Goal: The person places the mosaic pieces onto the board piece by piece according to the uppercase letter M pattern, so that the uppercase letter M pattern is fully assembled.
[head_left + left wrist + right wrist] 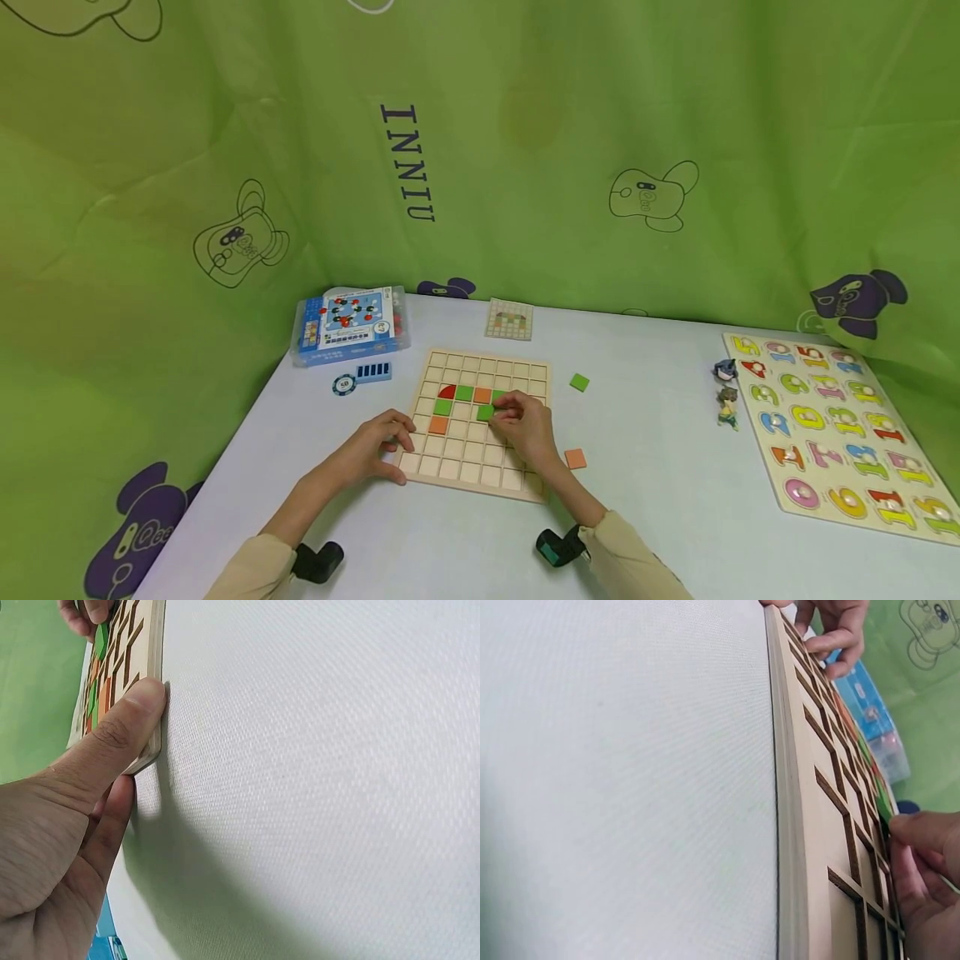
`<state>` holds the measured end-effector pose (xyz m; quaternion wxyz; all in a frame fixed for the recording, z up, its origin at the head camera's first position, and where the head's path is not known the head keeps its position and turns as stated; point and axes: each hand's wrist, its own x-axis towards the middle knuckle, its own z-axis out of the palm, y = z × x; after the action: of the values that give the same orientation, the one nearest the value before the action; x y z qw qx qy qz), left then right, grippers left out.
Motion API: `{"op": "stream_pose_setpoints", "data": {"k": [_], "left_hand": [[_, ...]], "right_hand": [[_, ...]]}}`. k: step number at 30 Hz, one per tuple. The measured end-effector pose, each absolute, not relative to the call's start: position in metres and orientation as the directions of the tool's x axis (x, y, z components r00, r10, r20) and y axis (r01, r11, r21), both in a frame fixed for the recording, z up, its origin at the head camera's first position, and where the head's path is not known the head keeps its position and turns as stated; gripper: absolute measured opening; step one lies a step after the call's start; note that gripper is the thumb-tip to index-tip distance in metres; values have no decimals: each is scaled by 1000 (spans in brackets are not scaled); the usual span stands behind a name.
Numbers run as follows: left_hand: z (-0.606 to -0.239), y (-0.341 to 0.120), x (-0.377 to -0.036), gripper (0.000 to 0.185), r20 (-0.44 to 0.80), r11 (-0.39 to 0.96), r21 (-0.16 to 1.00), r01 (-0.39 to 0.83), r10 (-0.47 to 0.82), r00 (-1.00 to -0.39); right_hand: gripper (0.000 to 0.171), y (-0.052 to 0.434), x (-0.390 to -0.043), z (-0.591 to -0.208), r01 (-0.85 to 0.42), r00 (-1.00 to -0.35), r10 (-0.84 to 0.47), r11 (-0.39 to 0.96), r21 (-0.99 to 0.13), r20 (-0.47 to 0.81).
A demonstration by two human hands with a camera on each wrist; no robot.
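A wooden grid board lies on the table. My left hand holds its near left corner, the thumb on the front edge and the fingers along the left side. Between thumb and fingers my right hand pinches a green square tile, tilted over the board's cells. Set in the grid are a red rounded tile, green tiles and orange tiles. Another green tile beside the right fingertips is partly hidden by them. In the right wrist view, the pinched tile shows only as a sliver.
Right of the board lie a loose green tile and an orange tile. A pattern card is behind it. A boxed set and a poker chip sit left. Small figurines and a number puzzle are far right.
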<state>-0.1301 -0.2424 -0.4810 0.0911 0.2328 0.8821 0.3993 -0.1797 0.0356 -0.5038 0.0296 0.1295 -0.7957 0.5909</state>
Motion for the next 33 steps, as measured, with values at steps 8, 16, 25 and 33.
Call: {"op": "stream_pose_setpoints", "data": {"k": [8,16,25,33], "left_hand": [[-479,-242,-129,33,27,568,750,339,486,-874],[-479,-241,-130,33,10,572,755,320,478,-878],[-478,-241,-129,34,19,570,751,333,485,-874],[-477,-241,-129,34,10,578,748,326,481,-876]], "right_hand": [[22,35,-179,-502,-232,-966,-176,275,-933,188],[23,34,-178,-503,-216,-970,-165,237,-947,180],[21,34,-161,-465,-189,-970,-190,186,-964,154],[20,34,-162,-465,-163,-969,-210,152,-975,130]]}}
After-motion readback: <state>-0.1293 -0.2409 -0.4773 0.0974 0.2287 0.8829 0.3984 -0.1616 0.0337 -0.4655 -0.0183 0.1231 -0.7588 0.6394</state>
